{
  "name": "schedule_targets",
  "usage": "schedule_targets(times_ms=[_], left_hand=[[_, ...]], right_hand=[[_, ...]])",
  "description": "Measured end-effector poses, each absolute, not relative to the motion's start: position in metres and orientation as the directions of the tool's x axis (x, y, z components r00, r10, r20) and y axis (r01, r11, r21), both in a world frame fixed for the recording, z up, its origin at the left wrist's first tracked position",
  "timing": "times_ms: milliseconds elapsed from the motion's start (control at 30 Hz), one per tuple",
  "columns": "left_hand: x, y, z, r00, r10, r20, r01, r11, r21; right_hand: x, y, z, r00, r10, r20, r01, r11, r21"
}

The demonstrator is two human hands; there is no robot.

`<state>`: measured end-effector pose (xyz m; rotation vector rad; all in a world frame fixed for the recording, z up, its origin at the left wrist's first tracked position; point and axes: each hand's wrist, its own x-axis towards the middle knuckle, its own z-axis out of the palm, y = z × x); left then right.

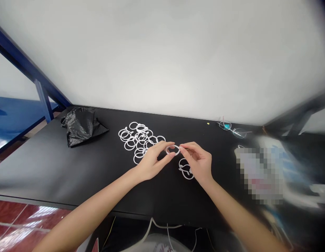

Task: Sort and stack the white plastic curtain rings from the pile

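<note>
Between my two hands is a white ring (173, 154), raised a little above the black table (112, 182). My left hand (154, 159) grips its left side between thumb and fingers. At the ring's right edge, my right hand (199, 161) pinches with thumb and fingertips. A pile of several white rings (141, 140), some with small knobs, lies beyond and to the left of my left hand, which partly hides it. Just below my right hand lie a few more white rings (187, 173), partly covered by that hand.
A crumpled black plastic bag (82, 127) lies at the table's left. Eyeglasses (232, 130) rest near the back right edge, by the white wall (162, 63). Blurred packages (259, 175) are at the right. Blue metal posts (43, 99) stand at the left.
</note>
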<state>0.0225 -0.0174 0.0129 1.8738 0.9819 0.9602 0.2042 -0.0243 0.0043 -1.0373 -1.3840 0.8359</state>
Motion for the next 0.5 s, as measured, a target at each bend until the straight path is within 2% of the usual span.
schedule_targets(times_ms=[133,200,333,500], left_hand=[[0.021,-0.014,0.008,0.374,0.903,0.211,0.254,-0.319,0.913],[0.022,-0.014,0.007,0.378,0.900,0.217,0.247,-0.324,0.913],[0.027,-0.017,0.012,0.412,0.871,0.269,0.178,-0.367,0.913],[0.031,-0.021,0.017,0.409,0.885,0.222,0.146,-0.303,0.942]], right_hand=[[0.204,-0.025,0.000,-0.034,0.975,0.218,0.139,0.221,-0.965],[0.203,-0.028,-0.001,-0.030,0.979,0.200,0.121,0.202,-0.972],[0.197,-0.033,-0.002,-0.042,0.950,0.309,0.102,0.311,-0.945],[0.191,-0.039,-0.002,-0.088,0.898,0.432,0.128,0.440,-0.889]])
